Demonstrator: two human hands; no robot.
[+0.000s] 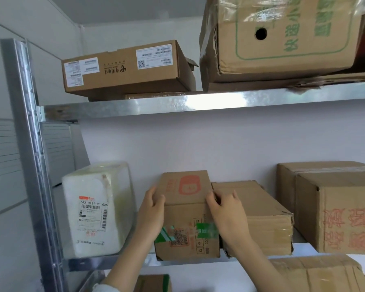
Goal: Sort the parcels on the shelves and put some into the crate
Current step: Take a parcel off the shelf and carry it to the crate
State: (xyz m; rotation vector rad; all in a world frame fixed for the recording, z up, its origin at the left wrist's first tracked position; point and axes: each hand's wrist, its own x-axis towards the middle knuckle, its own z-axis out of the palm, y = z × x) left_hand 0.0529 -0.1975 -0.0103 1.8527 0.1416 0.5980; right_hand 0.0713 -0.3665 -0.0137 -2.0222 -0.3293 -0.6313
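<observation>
The small cardboard parcel (pixel 187 216) stands on the middle shelf (pixel 114 262), at its front edge, between a white parcel and a flat brown box. It is plain brown carton with an orange-red rounded logo on its top face. On its front face there is a strip of green tape, a torn label with a square code, and some small printed symbols near the bottom. The front lower corner is a little worn.

Both hands hold this parcel. The left hand (pixel 152 209) presses on the left side, the thumb lying over the top edge and the fingers flat along the side. The right hand (pixel 228 209) is on the right side, the fingers curled over the top front edge near the logo.

The white parcel (pixel 95 209) at the left is wrapped in clear film and carries a shipping label with a barcode. The flat brown box (pixel 255 216) touches the held parcel at the right. Further right stands a big carton with red characters (pixel 337 211). On the upper shelf (pixel 198 102) lies a flat labelled box (pixel 122 68) and a large carton with green print (pixel 282 39).
</observation>
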